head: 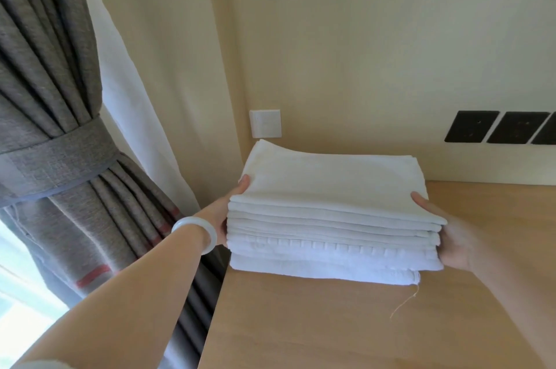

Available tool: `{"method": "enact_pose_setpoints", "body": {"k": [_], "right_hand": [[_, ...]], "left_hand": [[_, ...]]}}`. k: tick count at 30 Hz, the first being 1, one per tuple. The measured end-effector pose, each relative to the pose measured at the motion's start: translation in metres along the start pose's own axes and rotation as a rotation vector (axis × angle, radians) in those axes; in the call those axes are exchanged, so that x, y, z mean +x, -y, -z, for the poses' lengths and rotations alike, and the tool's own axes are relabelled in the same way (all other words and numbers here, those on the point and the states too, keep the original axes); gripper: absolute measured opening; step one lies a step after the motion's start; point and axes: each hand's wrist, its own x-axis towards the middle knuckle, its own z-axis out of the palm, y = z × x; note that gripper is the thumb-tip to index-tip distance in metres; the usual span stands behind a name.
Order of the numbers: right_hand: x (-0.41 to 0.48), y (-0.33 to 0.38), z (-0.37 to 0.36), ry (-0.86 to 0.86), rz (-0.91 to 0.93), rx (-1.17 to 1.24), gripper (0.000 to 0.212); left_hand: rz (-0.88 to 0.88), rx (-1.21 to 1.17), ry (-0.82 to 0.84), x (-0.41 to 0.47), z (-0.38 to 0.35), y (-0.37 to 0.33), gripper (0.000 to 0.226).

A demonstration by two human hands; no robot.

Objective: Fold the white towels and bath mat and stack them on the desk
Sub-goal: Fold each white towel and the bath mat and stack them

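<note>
A stack of folded white towels point(331, 218) sits on the wooden desk point(331, 323) near its back left corner. One layer low in the stack has a woven square pattern, like a bath mat. My left hand point(228, 206) grips the stack's left side, thumb on top and fingers hidden behind or under the cloth. My right hand point(448, 233) holds the right side, thumb lying on the top towel, fingers hidden beneath. A loose thread hangs from the bottom layer at the front right corner.
A grey curtain point(60, 143) tied with a band hangs left of the desk, with a white sheer behind it. A white wall switch point(265, 123) sits behind the stack. Black wall sockets point(499, 127) are at the right. The desk's left edge runs beside the curtain.
</note>
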Motion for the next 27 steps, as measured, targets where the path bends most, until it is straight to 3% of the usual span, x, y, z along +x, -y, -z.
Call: {"method": "enact_pose_setpoints", "body": {"k": [10,14,19,21,23,25,27], "right_hand": [[-0.007,0.004,-0.014,-0.086,0.052,-0.023,0.056],[-0.004,0.01,-0.013,-0.119,0.085,-0.046,0.058],[0.0,0.012,-0.006,-0.132,0.083,-0.19,0.064],[-0.004,0.025,-0.011,-0.253,0.149,-0.326,0.068],[-0.014,0.041,-0.031,-0.464,0.362,-0.592,0.064],[-0.029,0.04,-0.061,-0.56,0.68,-1.044,0.063],[-0.041,0.025,-0.093,-0.457,0.958,-1.527,0.075]], "left_hand": [[-0.107,-0.052,-0.017,0.014,0.005,0.002,0.078],[-0.144,-0.112,-0.005,0.015,0.005,0.004,0.063],[-0.104,-0.043,-0.02,0.017,0.006,0.006,0.074],[-0.103,0.051,-0.067,0.007,0.006,-0.01,0.084],[-0.2,0.234,-0.239,-0.002,0.002,-0.032,0.082],[-0.545,0.532,-0.453,-0.013,-0.009,-0.046,0.062],[-0.948,0.906,-0.396,-0.02,-0.025,-0.045,0.059]]}}
